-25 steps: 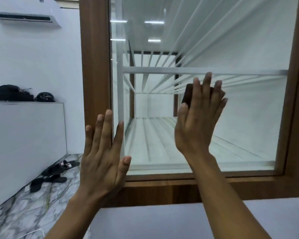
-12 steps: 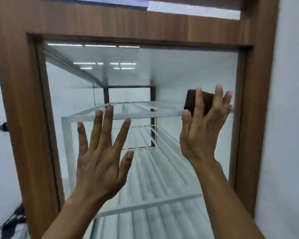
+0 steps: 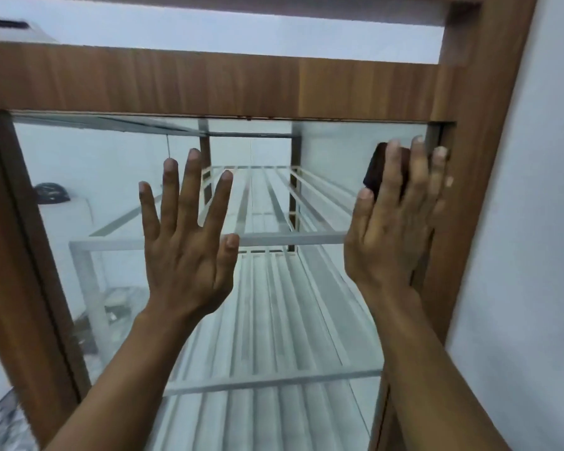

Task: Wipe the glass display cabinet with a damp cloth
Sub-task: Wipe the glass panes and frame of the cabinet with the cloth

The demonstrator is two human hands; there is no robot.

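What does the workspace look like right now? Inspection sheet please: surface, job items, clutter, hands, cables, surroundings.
Surface: clear glass panel in a brown wood-grain cabinet frame; no streaks discernible in this blurred frame.
Job's things: dark folded cloth pressed flat against the glass near the panel's upper right corner, beside the frame.
Clutter: white slatted metal shelves inside, nothing seen on them.
Hands: left hand open, fingers spread, palm toward the glass, holding nothing; right hand flat over the cloth.
Cables: nothing seen.
Surroundings: white wall at right; white air-conditioner unit top left; dark rounded object seen through the glass at left, blurred.
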